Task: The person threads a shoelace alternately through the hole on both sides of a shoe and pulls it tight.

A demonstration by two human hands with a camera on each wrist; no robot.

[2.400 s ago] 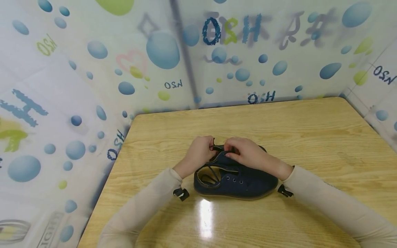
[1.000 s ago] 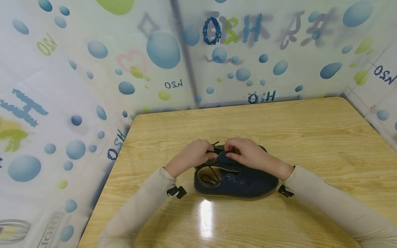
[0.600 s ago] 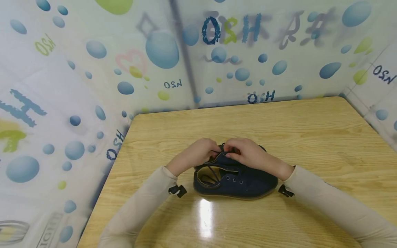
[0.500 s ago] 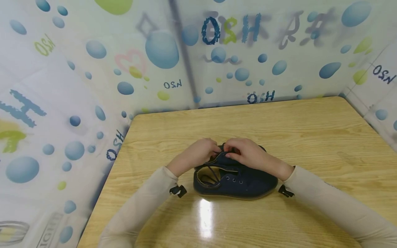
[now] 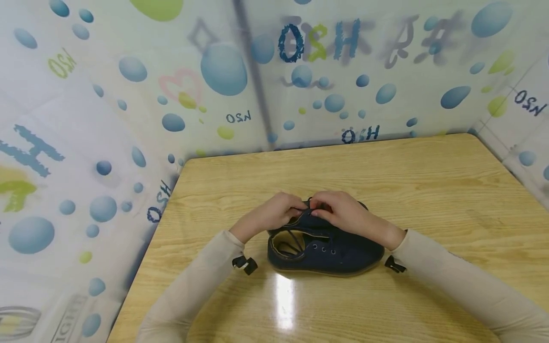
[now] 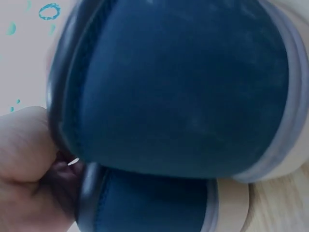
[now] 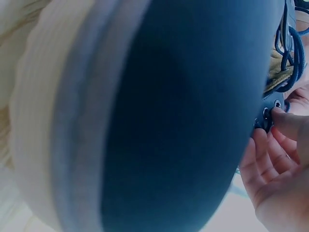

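Two navy lace-up shoes lie side by side in the head view, toes to the right: the near shoe (image 5: 351,252) and the far shoe (image 5: 306,220), partly covered by my hands. My right hand (image 5: 345,214) pinches the far shoe's eyelet flap between thumb and fingers. In the right wrist view, metal eyelets (image 7: 277,103) show beside the thumb, with dark shoelace loops (image 7: 295,58) above. My left hand (image 5: 274,212) is at the far shoe's opening, its curled fingertips close to the right hand's. It appears to pinch the shoelace, though the fingertips are mostly hidden.
Both shoes rest on a light wood-grain table (image 5: 240,176). Loose laces lie inside the near shoe's opening. A patterned wall covering (image 5: 369,52) stands behind the table and to its sides. Dark straps or clips show at both sleeve cuffs.
My left hand drew back slightly left, then moved right toward the eyelet flap. The lace end seen standing above it earlier no longer shows there. The right hand and shoes have hardly moved.
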